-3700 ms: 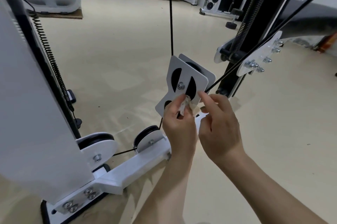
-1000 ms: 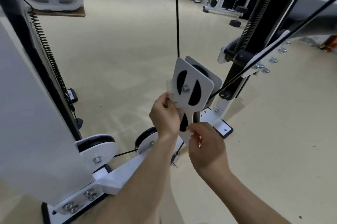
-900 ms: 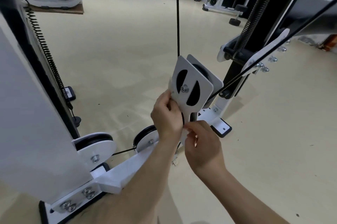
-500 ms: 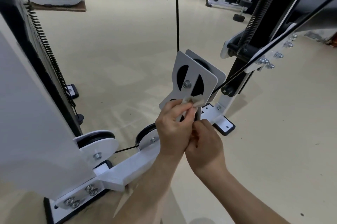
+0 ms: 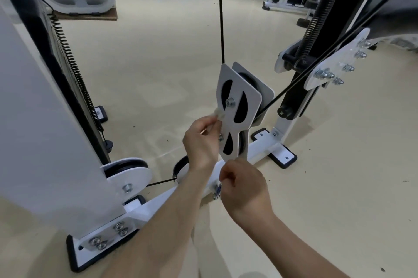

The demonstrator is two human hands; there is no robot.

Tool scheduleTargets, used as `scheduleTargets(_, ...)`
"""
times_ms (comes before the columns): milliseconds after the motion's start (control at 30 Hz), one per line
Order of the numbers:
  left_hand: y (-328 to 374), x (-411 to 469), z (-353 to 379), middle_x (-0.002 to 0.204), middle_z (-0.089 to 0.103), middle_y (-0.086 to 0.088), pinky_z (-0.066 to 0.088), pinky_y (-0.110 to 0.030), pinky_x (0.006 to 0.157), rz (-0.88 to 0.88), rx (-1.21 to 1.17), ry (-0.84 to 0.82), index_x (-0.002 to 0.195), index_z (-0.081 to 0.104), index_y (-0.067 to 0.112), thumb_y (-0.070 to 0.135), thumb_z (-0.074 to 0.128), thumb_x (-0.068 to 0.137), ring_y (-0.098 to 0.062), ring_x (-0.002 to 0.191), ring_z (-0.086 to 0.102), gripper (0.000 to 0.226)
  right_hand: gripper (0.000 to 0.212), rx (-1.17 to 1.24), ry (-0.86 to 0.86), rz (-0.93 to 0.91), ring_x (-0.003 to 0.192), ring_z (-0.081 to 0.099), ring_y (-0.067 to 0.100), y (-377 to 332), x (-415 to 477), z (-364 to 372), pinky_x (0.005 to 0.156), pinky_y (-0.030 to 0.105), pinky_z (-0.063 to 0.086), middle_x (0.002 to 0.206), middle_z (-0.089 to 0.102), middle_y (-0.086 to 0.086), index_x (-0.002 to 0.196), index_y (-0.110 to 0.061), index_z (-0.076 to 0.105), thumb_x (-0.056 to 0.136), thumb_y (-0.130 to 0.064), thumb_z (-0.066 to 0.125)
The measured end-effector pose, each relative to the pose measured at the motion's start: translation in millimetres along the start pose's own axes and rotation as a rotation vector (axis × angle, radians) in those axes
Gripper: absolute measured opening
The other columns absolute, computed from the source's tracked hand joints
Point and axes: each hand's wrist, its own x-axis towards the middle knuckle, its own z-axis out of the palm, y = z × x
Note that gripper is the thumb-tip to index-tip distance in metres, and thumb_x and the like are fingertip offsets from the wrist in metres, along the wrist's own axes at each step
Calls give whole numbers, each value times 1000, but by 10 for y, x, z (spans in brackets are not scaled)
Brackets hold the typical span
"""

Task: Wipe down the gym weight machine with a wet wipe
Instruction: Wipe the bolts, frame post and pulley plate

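Observation:
A white double-plate pulley bracket [image 5: 250,96] of the weight machine hangs on a black cable [image 5: 221,17] in the middle of the view. My left hand [image 5: 201,142] pinches a small crumpled wet wipe [image 5: 219,114] and presses it against the bracket's left edge, beside the centre bolt. Just under the bracket's bottom tip, my right hand [image 5: 245,187] is curled, its fingertips at the tip; whether they grip it is hidden. The white machine base [image 5: 158,205] runs below my arms.
A tall white shroud [image 5: 34,130] with a black coiled cord [image 5: 74,69] fills the left. A black upright with a spring [image 5: 316,17] and a bolted white plate [image 5: 334,69] stands right. A diagonal cable [image 5: 316,67] crosses there. Other machines stand at the back on beige floor.
My left hand has carried the wipe from the lower front of the bracket up to its left edge. My right hand has dropped slightly below the bracket's tip.

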Motion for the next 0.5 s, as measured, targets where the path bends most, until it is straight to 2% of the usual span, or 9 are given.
scheduleTargets(100, 67, -215, 31, 87, 71, 15, 53, -25, 84, 160, 72, -35, 80, 71, 44, 10, 74, 83, -6, 86, 67, 35, 24, -31, 12, -9, 66, 48, 11, -4, 30, -5, 56, 20, 36, 70, 49, -6, 63, -22, 47, 73, 0, 46)
scheduleTargets(167, 50, -309, -42, 86, 72, 17, 54, -29, 84, 188, 52, -102, 81, 76, 38, 11, 75, 80, -11, 88, 69, 28, 20, -67, 25, -46, 58, 45, 15, -17, 6, 26, 52, 30, 42, 67, 48, -4, 61, -18, 49, 70, 0, 46)
scheduleTargets(233, 46, -292, -132, 82, 74, 9, 56, -29, 80, 118, 25, -107, 84, 77, 28, 13, 76, 81, -14, 83, 70, 15, 18, -91, 44, -111, 53, 41, 14, -16, -36, 71, 45, 33, 42, 71, 49, -7, 65, -19, 54, 68, -1, 51)
scheduleTargets(300, -11, -150, -216, 81, 74, 6, 54, -21, 75, 18, -10, 52, 89, 75, 18, 14, 72, 86, -9, 78, 69, 6, 26, -137, -8, -83, 67, 50, 16, 17, -16, 103, 55, 31, 44, 92, 53, -6, 89, -20, 63, 73, -2, 55)
scheduleTargets(367, -104, 21, -278, 80, 72, 7, 51, -21, 71, -78, 13, 209, 90, 74, 15, 17, 67, 90, -9, 75, 65, 7, 40, -143, -92, 45, 80, 51, 20, 56, 17, 82, 63, 29, 40, 108, 44, -5, 115, -23, 58, 79, -6, 54)
scheduleTargets(433, -206, 126, -253, 80, 73, 7, 49, -22, 70, -114, 120, 184, 89, 76, 17, 19, 66, 90, -9, 76, 65, 11, 50, -177, -145, 89, 77, 48, 23, 70, 10, 68, 62, 30, 38, 107, 36, -4, 128, -24, 48, 81, -9, 53)
scheduleTargets(500, -237, 127, -152, 87, 75, 8, 49, -17, 76, -137, 162, 124, 98, 78, 17, 19, 66, 89, -7, 83, 67, 15, 51, -174, -185, 93, 76, 51, 25, 53, -8, 68, 63, 31, 42, 109, 37, -2, 130, -23, 44, 82, -8, 53)
